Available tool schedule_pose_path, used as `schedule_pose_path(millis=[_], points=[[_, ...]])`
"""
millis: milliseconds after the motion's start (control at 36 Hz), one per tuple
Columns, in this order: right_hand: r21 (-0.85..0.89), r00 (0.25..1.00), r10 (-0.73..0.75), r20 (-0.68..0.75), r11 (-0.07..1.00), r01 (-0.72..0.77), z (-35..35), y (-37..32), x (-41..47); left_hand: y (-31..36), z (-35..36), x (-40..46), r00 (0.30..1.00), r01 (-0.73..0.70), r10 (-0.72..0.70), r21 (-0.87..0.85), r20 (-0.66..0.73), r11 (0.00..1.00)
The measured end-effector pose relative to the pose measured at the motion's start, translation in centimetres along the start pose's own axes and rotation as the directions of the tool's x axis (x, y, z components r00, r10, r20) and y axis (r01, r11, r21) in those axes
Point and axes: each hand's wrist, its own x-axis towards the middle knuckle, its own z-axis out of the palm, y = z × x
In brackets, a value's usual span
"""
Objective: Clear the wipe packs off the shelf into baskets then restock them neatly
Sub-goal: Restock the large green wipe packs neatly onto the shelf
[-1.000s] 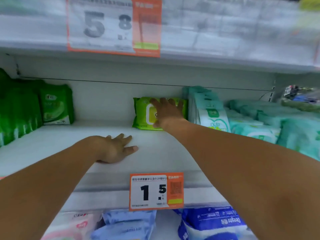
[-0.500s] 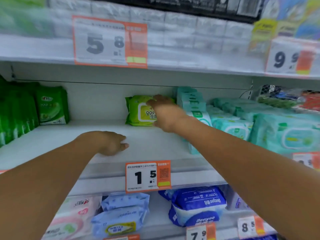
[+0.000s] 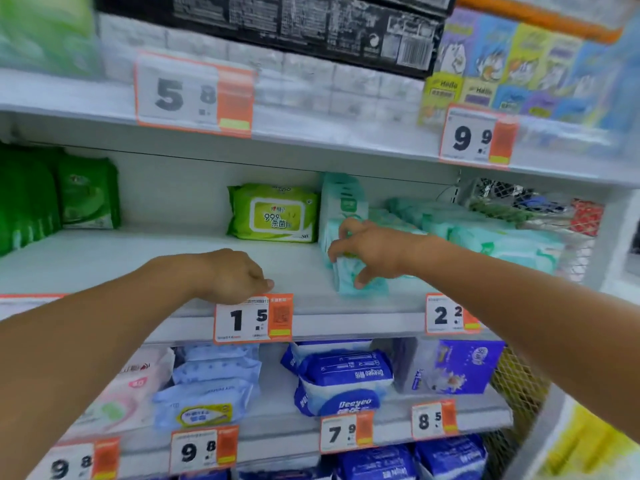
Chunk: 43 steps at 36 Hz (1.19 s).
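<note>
- Right hand (image 3: 372, 252) has left the lime-green wipe pack (image 3: 273, 213) at frame centre and shifted right, fingers now curled around a teal wipe pack (image 3: 353, 277) at the shelf (image 3: 138, 258) front.
- Left hand (image 3: 235, 277) is loosely fisted, empty, resting on the shelf lip above the 1.5 price tag (image 3: 253, 318).
- Step, as judged: clearing or straightening teal packs.
- Next: firm grip, lift clear; no basket visible.

One lime-green wipe pack (image 3: 273, 213), eight price tags (image 3: 254, 318), two hands (image 3: 239, 276); teal and dark-green packs blur beyond counting.
</note>
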Motion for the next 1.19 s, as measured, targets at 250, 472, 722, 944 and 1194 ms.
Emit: schedule_pose_path(millis=[250, 472, 722, 944, 1194], points=[[-0.076, 0.939, 0.012, -0.343, 0.996, -0.04, 2.9, 2.1, 2.7, 3.3, -0.7, 6.8, 0.991, 0.012, -0.081, -0.521, -0.109, 0.854], [0.336, 0.791, 0.42, -0.446, 0.897, -0.287, 2.3, 2.2, 4.3, 7.4, 0.3, 11.7, 0.987, -0.021, -0.11, -0.779, -0.115, 0.626], [0.258, 0.803, 0.371, -0.467, 0.925, -0.277, 2.8, 2.9, 4.0, 8.7, 0.9, 12.9, 0.994, -0.084, -0.018, -0.869, -0.106, 0.488], [0.269, 0.835, 0.367, -0.409, 0.923, -0.274, 2.3, 3.3, 2.9, 8.2, 0.8, 11.9, 0.995, -0.02, -0.073, -0.87, -0.064, 0.493], [0.313, 0.781, 0.412, -0.47, 0.905, -0.289, 1.5, -0.4, -0.5, 8.2, 0.0, 6.1, 0.93, -0.208, -0.082, -0.696, -0.359, 0.687]])
